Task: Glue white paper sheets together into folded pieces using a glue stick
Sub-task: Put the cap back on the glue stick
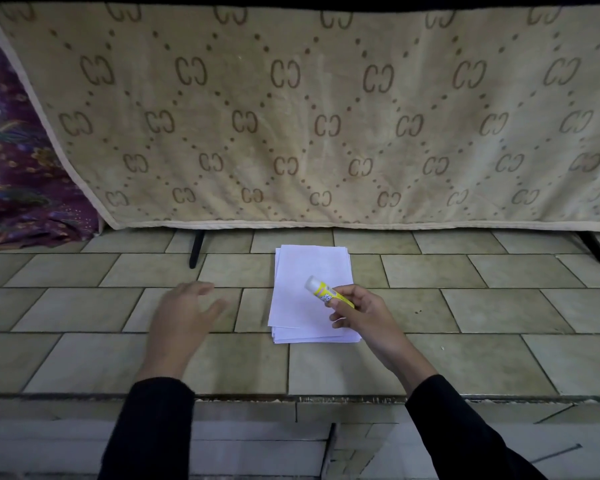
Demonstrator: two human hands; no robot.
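Right hand (359, 308) grips capped yellow plastic glue stick (328, 292), long axis pointing 10 o'clock over white paper sheet stack (307, 306) on tiled ledge (482, 306); left hand (182, 315) loose, empty, at stack's 9 o'clock.

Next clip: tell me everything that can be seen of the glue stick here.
The glue stick is a small tube with a yellow body, a printed label and a whitish cap, which looks to be on. It is tilted, with the cap end pointing up and left. Its lower end is hidden in the right hand, whose fingers and thumb curl round it. It is held over the stack of white paper sheets; whether it touches the paper cannot be told.
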